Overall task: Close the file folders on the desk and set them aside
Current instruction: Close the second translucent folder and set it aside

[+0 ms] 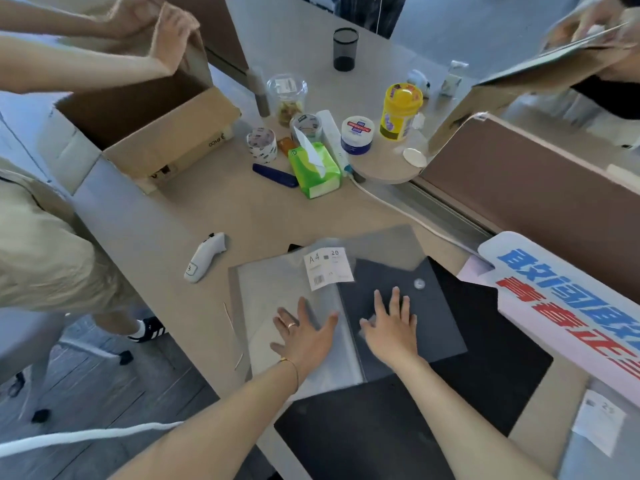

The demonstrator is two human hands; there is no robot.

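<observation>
A translucent grey display folder point(273, 292) with a white A4 label point(329, 268) lies on the desk near its front edge. Over its right part lies a dark translucent envelope folder point(440, 317) with a round snap button point(419, 283). Both rest partly on a black mat point(485, 368). My left hand point(304, 337) presses flat on the clear folder, fingers spread. My right hand point(393, 329) lies flat on the dark folder, fingers spread. Neither hand grips anything.
A white controller point(204, 256) lies left of the folders. Behind them stand a green tissue pack point(313, 168), tape rolls point(262, 143), jars and a yellow bottle point(400, 110). Another person holds an open cardboard box point(149, 129) at left. A printed sign point(568, 306) lies at right.
</observation>
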